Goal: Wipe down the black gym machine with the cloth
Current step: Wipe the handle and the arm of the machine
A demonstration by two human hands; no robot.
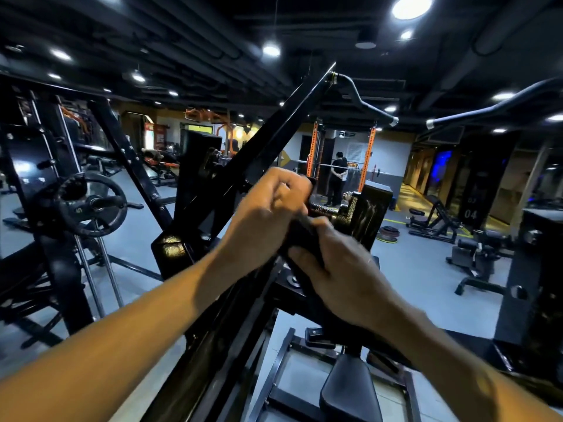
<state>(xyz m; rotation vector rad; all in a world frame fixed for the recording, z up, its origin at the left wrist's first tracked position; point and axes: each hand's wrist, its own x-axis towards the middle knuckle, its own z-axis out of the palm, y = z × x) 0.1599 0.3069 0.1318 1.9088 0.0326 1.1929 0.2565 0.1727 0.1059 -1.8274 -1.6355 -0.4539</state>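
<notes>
A black gym machine [274,129] fills the middle of the view, its slanted arm rising toward the ceiling and its padded seat [350,388] low at the front. Both my hands meet in front of that arm at mid-frame. My left hand [265,214] has its fingers curled round the top of a dark cloth [304,239]. My right hand [341,269] grips the same cloth from below, thumb across it. The cloth is blurred and mostly hidden between the hands. Whether it touches the machine I cannot tell.
A weight plate [91,205] hangs on a rack at the left. A threaded bolt and black block [365,208] sit right behind my hands. Curved handles [365,102] hang overhead. A person [338,178] stands far off by an orange rack. Benches [435,220] stand at the right.
</notes>
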